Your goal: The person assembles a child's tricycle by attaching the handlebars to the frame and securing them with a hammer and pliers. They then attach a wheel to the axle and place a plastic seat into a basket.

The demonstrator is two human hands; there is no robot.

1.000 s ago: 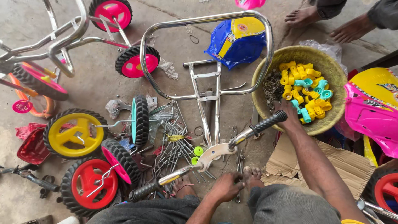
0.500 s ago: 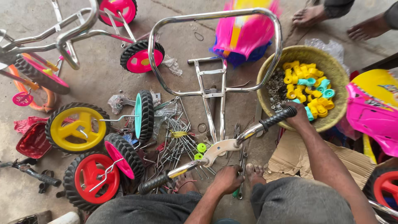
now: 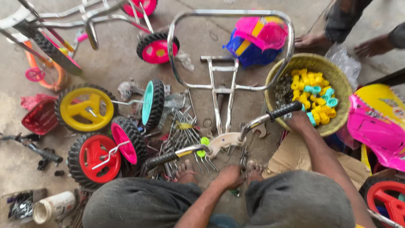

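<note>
I sit on the floor with a chrome handlebar point(image 3: 223, 141) with black grips held up in front of me. My left hand point(image 3: 230, 175) is curled low between my feet, at the handlebar's stem. My right hand point(image 3: 297, 122) rests at the near rim of a woven basket point(image 3: 337, 78), just under the right grip point(image 3: 287, 110). Its fingers are hidden. Yellow and teal plastic caps point(image 3: 314, 95) fill the basket. A chrome tricycle frame point(image 3: 219, 86) lies flat beyond the handlebar.
Toy wheels lie at the left: yellow point(image 3: 86, 109), red point(image 3: 95, 158), pink point(image 3: 125, 142), teal point(image 3: 152, 103). Metal rods and spanners point(image 3: 183, 126) are scattered at the centre. A pink and blue toy body point(image 3: 257, 38) lies beyond the frame. Another person's feet point(image 3: 312, 40) stand at the top right.
A pink shell has come to lie on the blue toy body beyond the frame. My right hand has drawn back a little toward the basket's near rim. My left hand stays at the stem.
</note>
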